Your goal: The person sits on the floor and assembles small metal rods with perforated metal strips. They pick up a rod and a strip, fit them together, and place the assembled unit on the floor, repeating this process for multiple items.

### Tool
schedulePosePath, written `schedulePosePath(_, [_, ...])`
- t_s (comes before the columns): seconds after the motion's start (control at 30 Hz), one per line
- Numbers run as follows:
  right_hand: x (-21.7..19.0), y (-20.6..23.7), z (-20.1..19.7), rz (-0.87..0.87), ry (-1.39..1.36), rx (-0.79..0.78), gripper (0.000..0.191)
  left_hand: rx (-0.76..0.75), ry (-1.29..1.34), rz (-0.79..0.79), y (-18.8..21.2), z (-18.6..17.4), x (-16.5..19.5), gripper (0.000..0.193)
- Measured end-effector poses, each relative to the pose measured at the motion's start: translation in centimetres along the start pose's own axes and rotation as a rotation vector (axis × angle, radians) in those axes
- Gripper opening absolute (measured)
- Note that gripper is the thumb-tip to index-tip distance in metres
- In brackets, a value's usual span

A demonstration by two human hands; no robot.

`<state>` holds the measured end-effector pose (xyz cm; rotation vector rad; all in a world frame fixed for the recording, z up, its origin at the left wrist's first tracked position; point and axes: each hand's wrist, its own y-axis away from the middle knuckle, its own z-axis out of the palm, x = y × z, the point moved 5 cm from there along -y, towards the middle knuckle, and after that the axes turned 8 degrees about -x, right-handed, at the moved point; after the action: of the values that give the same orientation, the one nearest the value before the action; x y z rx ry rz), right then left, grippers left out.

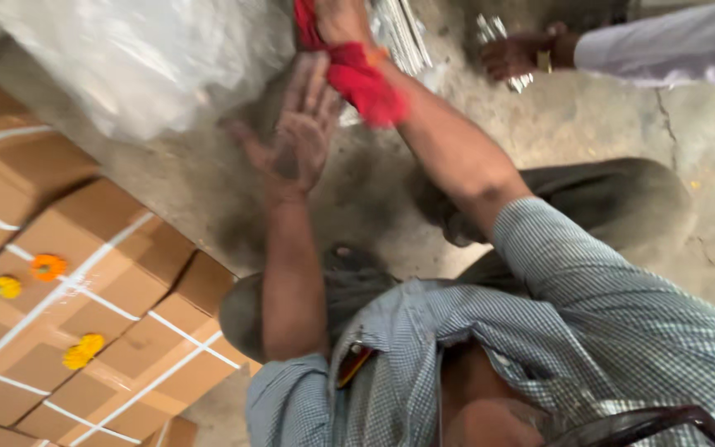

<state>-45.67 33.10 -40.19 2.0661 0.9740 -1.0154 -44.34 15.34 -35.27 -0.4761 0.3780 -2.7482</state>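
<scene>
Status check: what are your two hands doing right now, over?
Left hand open, palm up, empty. Right hand wrapped in red cloth. Another person's hand beyond, holding metal rods.

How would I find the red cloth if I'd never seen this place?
Start at the stack of brown cardboard boxes with white straps on the left, then look right, past the big clear plastic bag, to the person's two raised arms. The red cloth is wrapped around the right wrist, just beside the open left hand. It is the only bright red thing among the grey floor and checked shirt.

left hand point(295, 132): open, palm up | right hand point(337, 21): wrapped in red cloth point(362, 79), touching left fingers point(314, 79) | strapped cartons point(84, 281): below-left of fingers
</scene>
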Motion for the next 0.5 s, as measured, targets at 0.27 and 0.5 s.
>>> schedulePosePath(0.27, [-3.3,11.4,4.7,-0.132,-0.128,0.105,0.042,0.753,-0.5,0.03,0.5,-6.7,-1.3,0.084])
schedulePosePath(0.5, [0.4,12.4,6.0,0.04,-0.526,-0.575,0.056,1.038,-0.425,0.164,2.5,-8.3,2.3,0.078])
